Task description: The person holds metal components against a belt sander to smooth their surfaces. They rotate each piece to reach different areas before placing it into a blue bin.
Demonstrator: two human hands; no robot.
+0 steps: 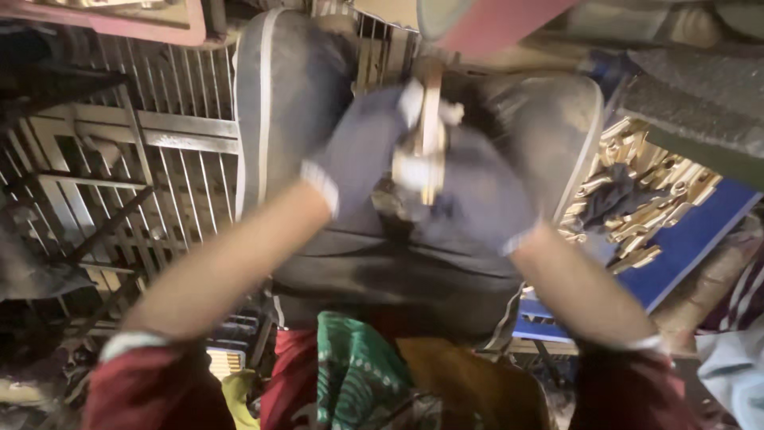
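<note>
Both my hands wear dark blue-grey gloves with white cuffs and meet over my lap. My left hand (362, 151) and my right hand (477, 195) are both closed around a small brass-coloured metal part (428, 135), which stands roughly upright between them. The frame is blurred, so the part's exact shape is unclear. My knees in dark trousers (294, 87) frame the hands on both sides. A pink and grey object (485, 20) sits just above the brass part.
A blue crate (684, 239) at the right holds several brass-coloured metal parts (652, 199) and a dark rag. A grey metal grate (159, 175) covers the left side. Green and yellow cloth (358, 374) lies at my waist.
</note>
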